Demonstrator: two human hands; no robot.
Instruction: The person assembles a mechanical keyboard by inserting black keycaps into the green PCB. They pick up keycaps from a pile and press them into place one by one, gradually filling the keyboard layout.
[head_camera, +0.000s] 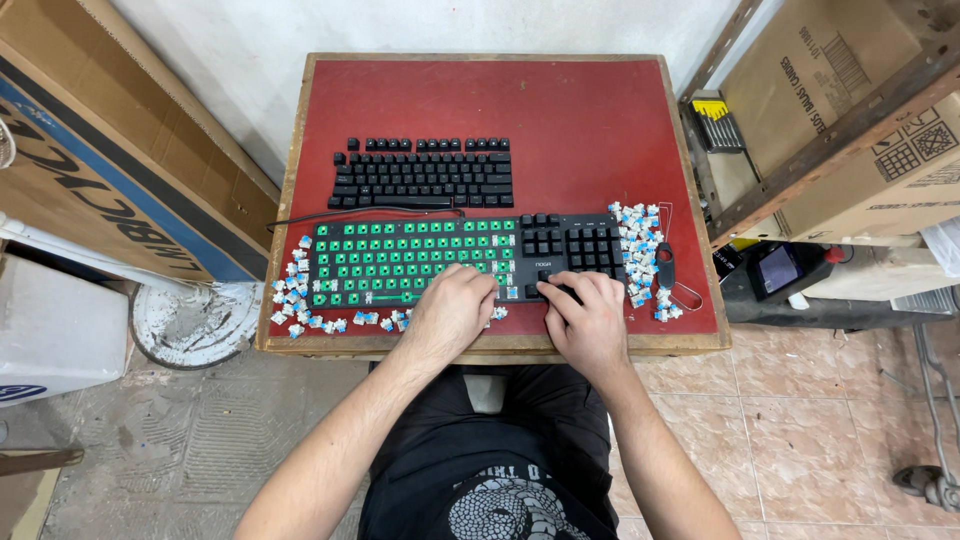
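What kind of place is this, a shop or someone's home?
Probably a small repair workshop or storeroom: a stripped keyboard with loose blue switches on a worn red table, cardboard boxes stacked alongside, and a screwdriver set.

Both forearms are bare to the elbow — no sleeves, watch or rings show on the left hand (450, 312) or the right hand (590, 322). The person wears black trousers and a black shirt with a white scaled, snake-like print — partly cut off at the bottom edge.

Matt black plastic keyboard (465, 260) with its green board bare; bench (590, 120) topped in matt red, worn wooden rim; glossy blue-and-clear plastic switches (638, 245).
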